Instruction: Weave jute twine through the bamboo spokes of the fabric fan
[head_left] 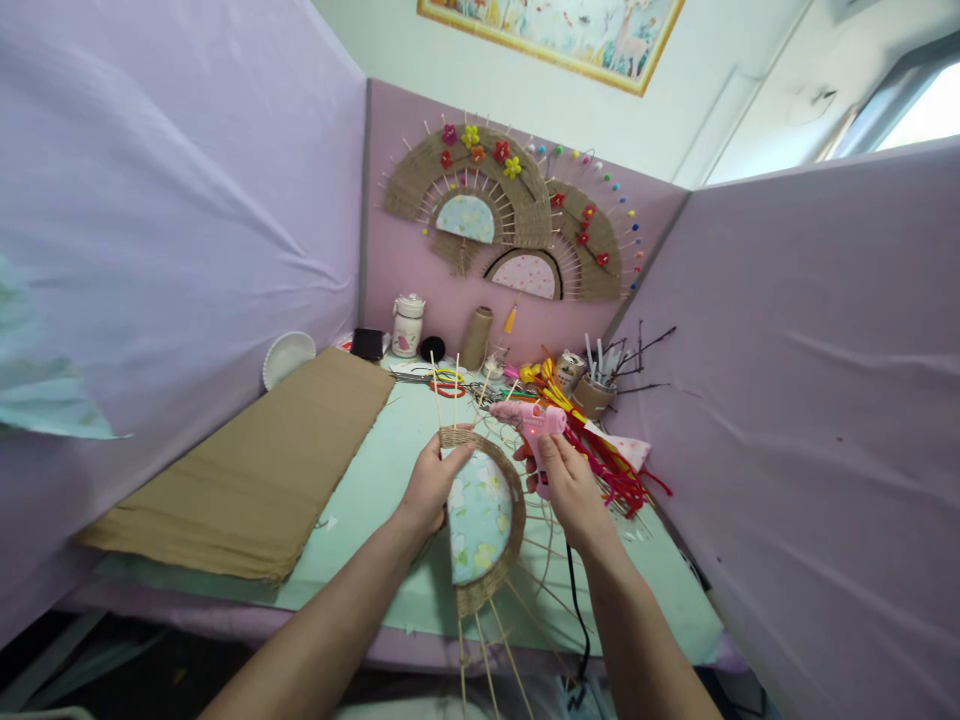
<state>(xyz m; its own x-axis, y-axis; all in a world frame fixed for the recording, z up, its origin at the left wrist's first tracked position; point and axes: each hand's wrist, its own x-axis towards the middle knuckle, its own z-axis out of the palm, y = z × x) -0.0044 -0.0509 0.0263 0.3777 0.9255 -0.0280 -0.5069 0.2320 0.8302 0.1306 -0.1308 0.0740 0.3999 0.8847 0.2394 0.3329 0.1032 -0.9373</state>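
Note:
My left hand [433,480] grips the upper end of a half-round fan [480,520], thumb on its face. The fan has a pale blue flowered cloth centre, a woven twine border and thin sticks radiating outward. It is held on its side above the table, straight edge to the left. In my right hand [568,485] is a pink glue gun [534,425], its nozzle pointing left toward the sticks at the fan's top end. A black cord [576,600] hangs down below the glue gun. Whether the nozzle touches anything, I cannot tell.
A brown cardboard sheet [247,470] lies on the left of the green table [341,530]. Scissors [448,389], a twine cone [477,338] and a white jar [407,325] stand or lie at the back. Red and yellow pipe cleaners [600,460] are heaped right. Finished fans [517,165] hang behind.

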